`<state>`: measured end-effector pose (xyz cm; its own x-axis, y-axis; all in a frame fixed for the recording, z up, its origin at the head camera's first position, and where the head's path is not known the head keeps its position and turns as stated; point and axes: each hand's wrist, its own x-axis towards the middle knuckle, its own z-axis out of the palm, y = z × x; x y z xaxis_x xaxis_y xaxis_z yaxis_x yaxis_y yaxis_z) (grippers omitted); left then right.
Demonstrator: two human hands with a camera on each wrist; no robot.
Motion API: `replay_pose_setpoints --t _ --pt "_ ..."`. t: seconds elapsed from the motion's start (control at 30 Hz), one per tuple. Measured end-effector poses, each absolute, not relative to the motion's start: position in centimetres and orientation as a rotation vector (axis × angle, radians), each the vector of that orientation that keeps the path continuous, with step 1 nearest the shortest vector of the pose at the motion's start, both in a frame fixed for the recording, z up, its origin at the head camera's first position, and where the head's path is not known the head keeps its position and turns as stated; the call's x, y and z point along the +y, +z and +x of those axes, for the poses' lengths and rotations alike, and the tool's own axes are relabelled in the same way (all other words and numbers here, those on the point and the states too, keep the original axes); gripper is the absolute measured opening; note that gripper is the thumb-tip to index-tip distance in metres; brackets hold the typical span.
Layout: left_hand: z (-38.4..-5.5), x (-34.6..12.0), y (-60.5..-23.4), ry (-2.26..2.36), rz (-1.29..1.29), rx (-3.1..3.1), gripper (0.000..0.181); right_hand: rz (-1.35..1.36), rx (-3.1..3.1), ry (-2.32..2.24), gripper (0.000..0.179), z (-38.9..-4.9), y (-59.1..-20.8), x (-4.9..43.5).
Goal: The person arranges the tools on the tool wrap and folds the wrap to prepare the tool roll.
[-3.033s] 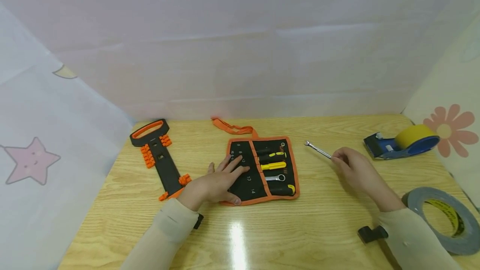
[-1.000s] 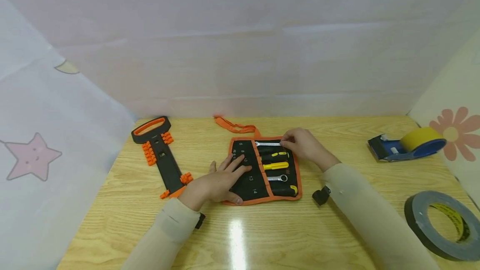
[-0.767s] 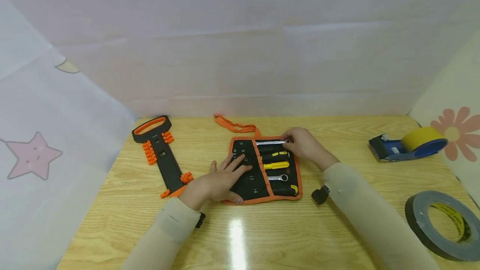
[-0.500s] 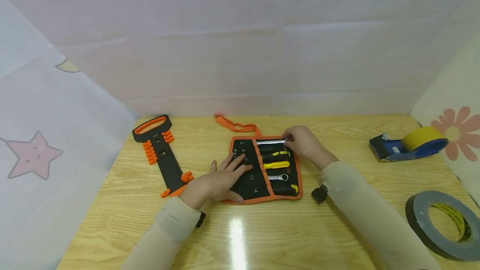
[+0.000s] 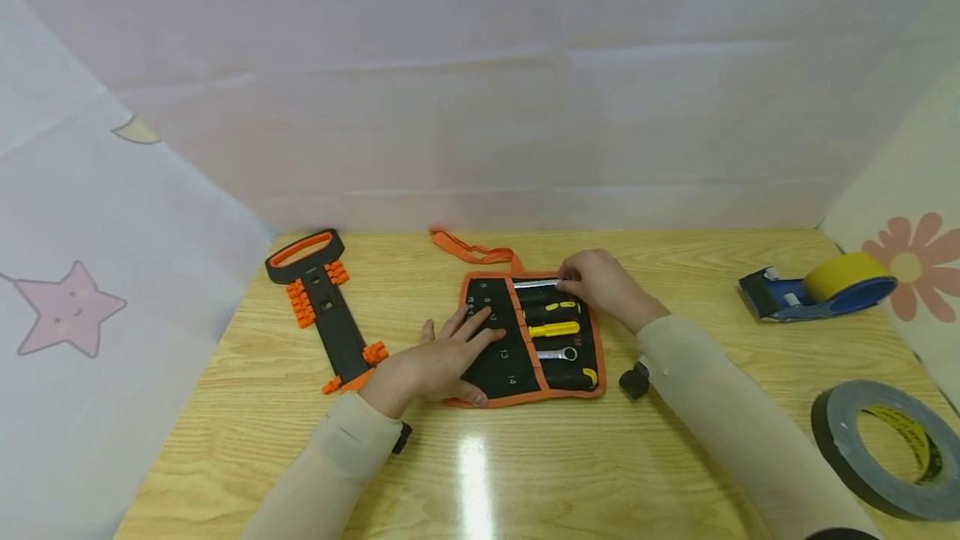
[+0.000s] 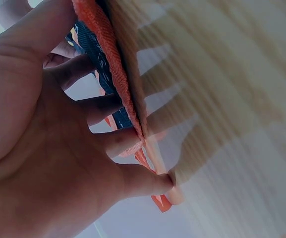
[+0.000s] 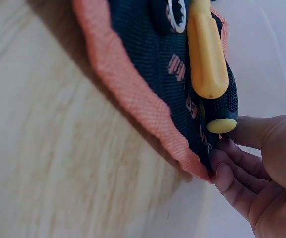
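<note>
A black tool pouch (image 5: 491, 369) with orange edging lies unrolled on the table. Across its left half my left hand (image 5: 431, 367) rests with fingers spread; in the left wrist view the little finger touches the wood beyond the edging. At the pouch's top right my right hand (image 5: 606, 283) pinches the end of a silver wrench (image 5: 536, 283), whose other end is inside the top pocket. Below it sit a black-and-yellow handle (image 5: 540, 312), a yellow handle (image 7: 208, 59), a combination wrench (image 5: 555, 354) and another black handle (image 5: 562, 375). My right fingertips hide the pinched end.
A black rack with orange clips (image 5: 341, 340) lies left of the pouch. An orange strap (image 5: 480, 255) trails behind it. On the right are a blue tape dispenser (image 5: 806, 307) with yellow tape and a large grey tape roll (image 5: 832, 440). Fabric walls stand around the table.
My right hand has brought the wrench from the table's right side to the top pocket. Just now it shifts slightly left, covering the wrench's ring end. The left hand stays on the pouch.
</note>
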<state>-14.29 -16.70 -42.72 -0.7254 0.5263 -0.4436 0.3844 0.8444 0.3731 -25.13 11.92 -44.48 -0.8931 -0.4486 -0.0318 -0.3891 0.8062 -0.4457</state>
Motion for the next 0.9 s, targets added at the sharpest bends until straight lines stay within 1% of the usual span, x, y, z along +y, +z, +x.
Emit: replay_pose_setpoints --t 0.2,0.6,0.9 --pt "-14.4 -16.7 -42.8 0.339 0.664 2.479 0.097 -0.675 2.804 -0.649 0.023 -25.7 -44.3 11.4" --pt "-14.4 -16.6 -43.0 0.333 0.661 2.481 0.097 -0.710 2.712 -0.734 0.021 -26.1 -44.2 10.4" --pt "-14.4 -16.7 -43.0 0.345 0.651 2.476 0.098 -0.717 2.677 -0.772 0.024 -26.3 -44.3 10.2"
